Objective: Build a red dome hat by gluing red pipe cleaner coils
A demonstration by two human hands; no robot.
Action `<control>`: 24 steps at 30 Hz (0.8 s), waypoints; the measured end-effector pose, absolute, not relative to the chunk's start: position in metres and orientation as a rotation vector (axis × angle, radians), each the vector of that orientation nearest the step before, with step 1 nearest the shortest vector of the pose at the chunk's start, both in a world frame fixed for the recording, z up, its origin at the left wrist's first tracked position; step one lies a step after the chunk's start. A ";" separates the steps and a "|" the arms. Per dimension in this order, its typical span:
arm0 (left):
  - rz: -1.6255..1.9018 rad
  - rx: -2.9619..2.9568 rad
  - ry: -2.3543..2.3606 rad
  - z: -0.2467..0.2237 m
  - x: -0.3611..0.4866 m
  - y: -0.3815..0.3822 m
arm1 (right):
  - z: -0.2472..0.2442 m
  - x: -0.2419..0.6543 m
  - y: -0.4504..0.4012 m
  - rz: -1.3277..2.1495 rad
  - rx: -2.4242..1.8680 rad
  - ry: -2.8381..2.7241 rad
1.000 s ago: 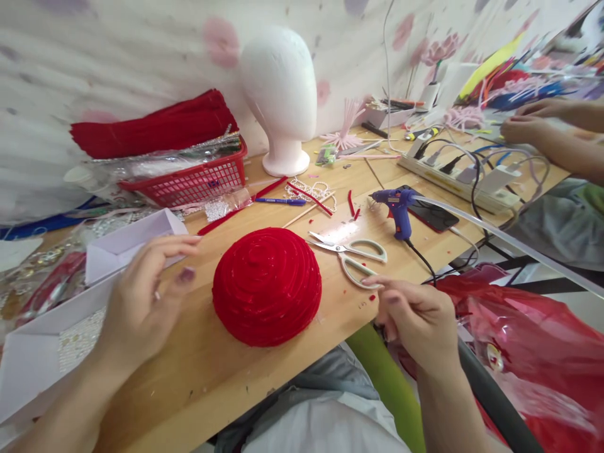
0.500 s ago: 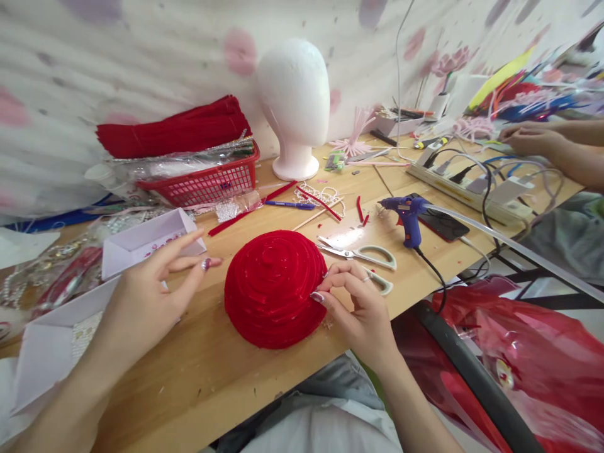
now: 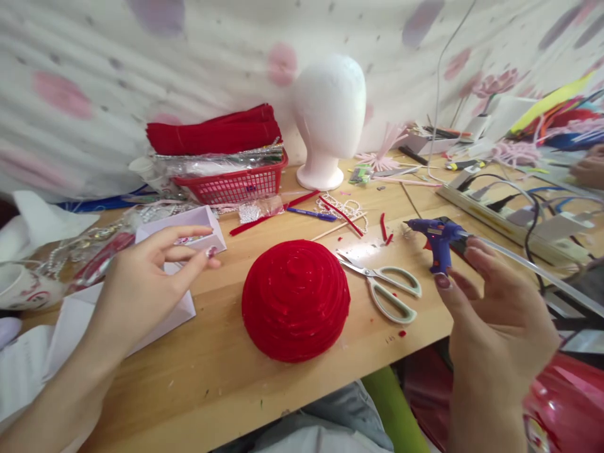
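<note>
A red velvety dome [image 3: 295,302], ridged in coils, rests on the wooden table in front of me. My left hand [image 3: 155,277] hovers left of it over the white boxes, its fingers apart and nothing in them. On the right, my right hand [image 3: 495,308] is at the blue glue gun [image 3: 440,242]. Its thumb tip overlaps the bottom of the gun's handle, and the fingers are spread beside the clear glue stick [image 3: 528,267]. Whether they touch the gun I cannot tell. Between the dome and this hand lie open scissors [image 3: 394,289].
Behind stand a white foam head [image 3: 333,119] and a red basket [image 3: 231,185] piled with red strips. A blue pen [image 3: 311,214], bead strings [image 3: 352,207] and red scraps lie mid-table. A power strip [image 3: 509,220] runs along the right. Another person's hand [image 3: 587,167] shows far right.
My right hand has left the dome's right edge and moved right to the glue gun. The left hand keeps nearly the same pose. The whole view has shifted.
</note>
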State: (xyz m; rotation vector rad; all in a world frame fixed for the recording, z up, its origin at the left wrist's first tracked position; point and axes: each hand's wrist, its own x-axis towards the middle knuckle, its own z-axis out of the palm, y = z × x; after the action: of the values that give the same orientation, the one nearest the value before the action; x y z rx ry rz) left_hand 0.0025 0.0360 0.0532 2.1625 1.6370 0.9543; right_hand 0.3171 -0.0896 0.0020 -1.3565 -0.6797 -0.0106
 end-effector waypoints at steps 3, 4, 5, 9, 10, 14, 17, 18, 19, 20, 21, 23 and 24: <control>1.009 2.185 1.562 0.052 0.007 0.032 | 0.003 0.306 -0.084 -0.018 -1.352 -0.630; 1.041 2.254 1.460 0.051 0.008 0.030 | 0.003 0.302 -0.082 -0.020 -1.351 -0.668; 1.070 2.351 1.335 0.050 0.010 0.028 | 0.004 0.298 -0.081 -0.009 -1.329 -0.746; 0.996 2.673 0.915 0.042 0.023 0.018 | 0.004 0.288 -0.075 0.086 -1.212 -1.298; 0.965 2.713 0.887 0.040 0.026 0.016 | 0.004 0.286 -0.073 0.084 -1.209 -1.447; 0.884 2.855 0.855 0.032 0.037 0.009 | 0.003 0.279 -0.062 -0.075 -1.226 -1.854; 0.829 2.890 0.835 0.029 0.039 0.010 | 0.002 0.273 -0.057 -0.179 -1.238 -1.920; 0.824 2.895 0.826 0.028 0.039 0.011 | 0.001 0.271 -0.056 -0.197 -1.251 -1.917; 0.822 2.900 0.818 0.028 0.039 0.012 | 0.001 0.270 -0.056 -0.206 -1.264 -1.908; 0.820 2.903 0.811 0.028 0.039 0.013 | 0.000 0.269 -0.056 -0.212 -1.275 -1.898; 0.813 2.904 0.805 0.028 0.039 0.013 | -0.001 0.268 -0.056 -0.212 -1.281 -1.888; 0.803 2.907 0.806 0.028 0.039 0.013 | -0.002 0.268 -0.056 -0.213 -1.280 -1.870; 0.805 2.908 0.813 0.028 0.039 0.013 | -0.003 0.267 -0.056 -0.216 -1.279 -1.861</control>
State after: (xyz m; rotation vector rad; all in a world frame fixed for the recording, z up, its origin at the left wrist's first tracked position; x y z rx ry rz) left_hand 0.0387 0.0127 0.0277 2.9081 0.8129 0.8045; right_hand 0.2670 -0.0562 -0.0031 -1.2790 -1.8605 -0.2156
